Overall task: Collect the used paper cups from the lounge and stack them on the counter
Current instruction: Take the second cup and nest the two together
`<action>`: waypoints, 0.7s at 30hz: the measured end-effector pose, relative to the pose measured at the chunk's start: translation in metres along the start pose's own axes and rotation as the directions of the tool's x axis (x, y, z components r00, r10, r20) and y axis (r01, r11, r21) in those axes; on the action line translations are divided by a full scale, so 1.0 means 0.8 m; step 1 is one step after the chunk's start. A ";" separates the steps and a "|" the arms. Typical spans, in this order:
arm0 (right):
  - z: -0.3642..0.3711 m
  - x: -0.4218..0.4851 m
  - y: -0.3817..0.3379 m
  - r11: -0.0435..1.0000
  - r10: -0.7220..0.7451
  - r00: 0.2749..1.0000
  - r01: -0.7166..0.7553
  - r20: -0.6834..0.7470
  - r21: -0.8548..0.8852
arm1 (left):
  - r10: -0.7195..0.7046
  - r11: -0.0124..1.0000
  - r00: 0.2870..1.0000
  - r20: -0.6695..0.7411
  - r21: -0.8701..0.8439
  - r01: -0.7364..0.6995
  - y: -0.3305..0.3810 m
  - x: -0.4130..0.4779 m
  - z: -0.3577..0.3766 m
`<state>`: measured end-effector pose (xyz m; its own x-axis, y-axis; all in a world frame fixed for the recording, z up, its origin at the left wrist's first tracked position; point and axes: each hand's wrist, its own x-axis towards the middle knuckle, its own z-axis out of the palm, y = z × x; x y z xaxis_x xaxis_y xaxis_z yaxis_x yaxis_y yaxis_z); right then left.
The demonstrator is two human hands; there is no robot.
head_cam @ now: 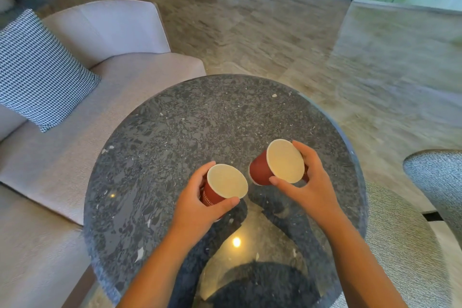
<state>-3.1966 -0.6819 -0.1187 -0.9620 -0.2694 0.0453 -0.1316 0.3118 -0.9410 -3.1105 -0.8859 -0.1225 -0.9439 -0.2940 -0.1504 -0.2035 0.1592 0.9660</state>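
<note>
Over the round tabletop [175, 132], each hand is holding a red cup: left hand [197, 210] fingers wrapping the left cup [226, 181], right hand [310, 182] tilting the right cup [283, 161] toward it, probably lining up for stacking.

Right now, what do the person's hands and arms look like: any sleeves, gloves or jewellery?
The left hand and right hand are both bare, with no gloves, rings, watch or wristbands in view. No sleeve shows on either arm as far as the bottom edge of the frame. No markings are visible.
</note>
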 end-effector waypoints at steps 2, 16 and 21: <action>-0.005 -0.002 -0.014 0.999 -0.026 1.000 0.026 -0.002 0.043 | 0.011 0.999 1.000 0.008 0.034 -0.011 0.002 -0.003 -0.002; -0.024 -0.014 -0.047 0.969 -0.071 0.944 -0.012 0.322 0.249 | 0.031 0.969 0.986 0.162 0.237 -0.069 0.029 -0.019 -0.003; -0.030 -0.013 -0.047 0.967 -0.065 0.919 -0.039 0.389 0.253 | 0.043 0.968 0.980 0.197 0.236 -0.090 0.044 -0.020 0.003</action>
<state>-3.1872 -0.6691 -0.0761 -0.7825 -0.6221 -0.0277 -0.0293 0.0813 -0.9963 -3.1033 -0.8734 -0.0866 -0.9845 -0.0957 -0.1472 -0.1735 0.4025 0.8988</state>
